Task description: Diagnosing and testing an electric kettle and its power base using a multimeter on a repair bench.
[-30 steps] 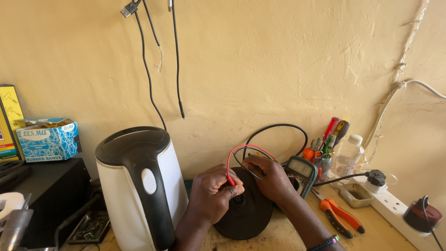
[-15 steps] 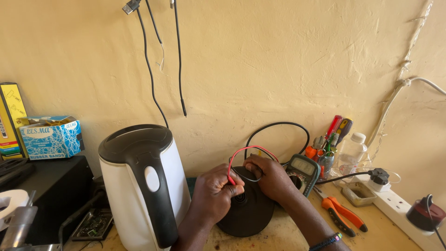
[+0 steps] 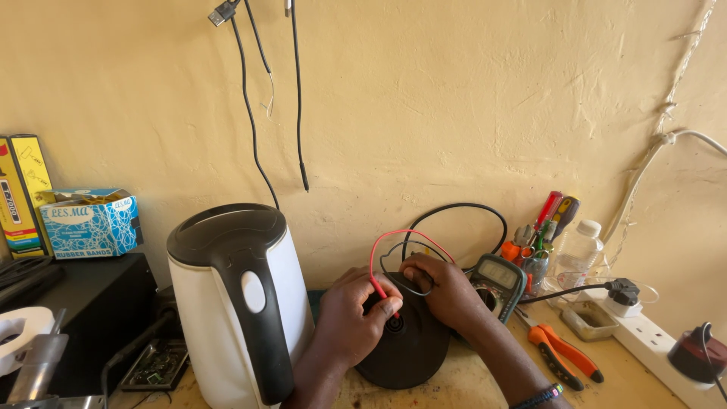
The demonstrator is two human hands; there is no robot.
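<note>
Worktop (image 3: 454, 390) is standing against a yellow plaster wall (image 3: 424, 106). Kettle base (image 3: 405, 344) is lying flat at centre. Left hand (image 3: 352, 318) is pinching the red probe (image 3: 388, 301), pointing down into it; right hand (image 3: 443, 288) is gripping the black lead (image 3: 409, 266).

A round black kettle base (image 3: 405, 348) lies flat just right of the white kettle (image 3: 235, 303), a red probe (image 3: 382, 291) at its centre.
</note>
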